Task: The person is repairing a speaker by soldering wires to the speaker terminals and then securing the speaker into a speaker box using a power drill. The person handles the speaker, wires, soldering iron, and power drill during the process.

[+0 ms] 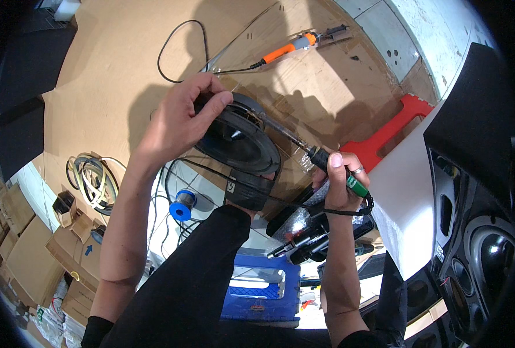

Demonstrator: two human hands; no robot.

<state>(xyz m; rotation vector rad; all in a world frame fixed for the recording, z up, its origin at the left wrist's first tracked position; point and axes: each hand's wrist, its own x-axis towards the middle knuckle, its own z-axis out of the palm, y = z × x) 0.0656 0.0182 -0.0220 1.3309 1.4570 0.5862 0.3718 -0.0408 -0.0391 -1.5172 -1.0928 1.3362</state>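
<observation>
A round black speaker driver [240,142] leans tilted by my foot [248,191], which wears a sandal with a black strap. My right hand [344,174] grips a soldering iron [321,159] by its dark and green handle. The iron's metal shaft points up and left, its tip at the back edge of the speaker; whether it touches a terminal is too small to tell. At the speaker's upper left rim, my left hand [188,113] is closed with thumb and fingers bent together. Whatever it pinches is hidden.
An orange-handled corded tool [286,51] lies on the cardboard. Nearby are a blue spool [182,206], coiled cable [95,182], a red plastic piece [385,136], a blue stool [263,284] and a black power tool [309,240]. Large speaker cabinets [483,243] stand at right.
</observation>
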